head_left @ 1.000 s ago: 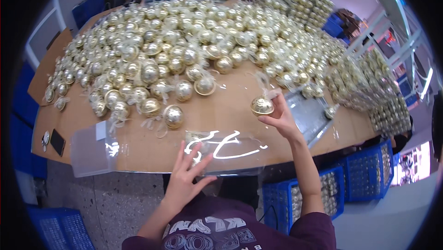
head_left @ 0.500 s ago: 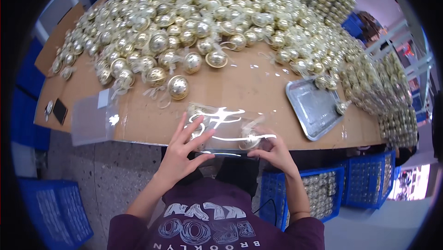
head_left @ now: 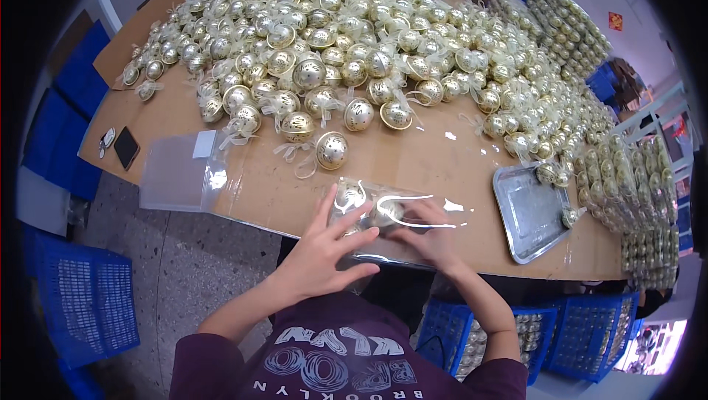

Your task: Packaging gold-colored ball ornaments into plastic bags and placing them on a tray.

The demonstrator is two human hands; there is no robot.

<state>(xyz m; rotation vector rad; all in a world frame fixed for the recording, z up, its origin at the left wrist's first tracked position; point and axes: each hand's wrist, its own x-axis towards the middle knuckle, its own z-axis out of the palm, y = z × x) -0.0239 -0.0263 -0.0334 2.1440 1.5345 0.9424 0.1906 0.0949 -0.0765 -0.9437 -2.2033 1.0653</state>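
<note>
Head view: left hand (head_left: pixel 318 252) lies flat, fingers spread, on clear bag (head_left: pixel 383 219) at near table (head_left: pixel 457 164) edge; right hand (head_left: pixel 428 234) curled around gold ball (head_left: pixel 386 212) inside bag; tray (head_left: pixel 527 212) just right

My tabletop (head_left: pixel 472 171), basically buried in gold baubles

Huge heap of gold ball ornaments (head_left: pixel 346 38) covers the far half; nearer me there's a clear plastic bag (head_left: pixel 391 215), a metal tray (head_left: pixel 527 212), a plastic sheet (head_left: pixel 177 175) and a phone (head_left: pixel 126 147) on the left.
</note>
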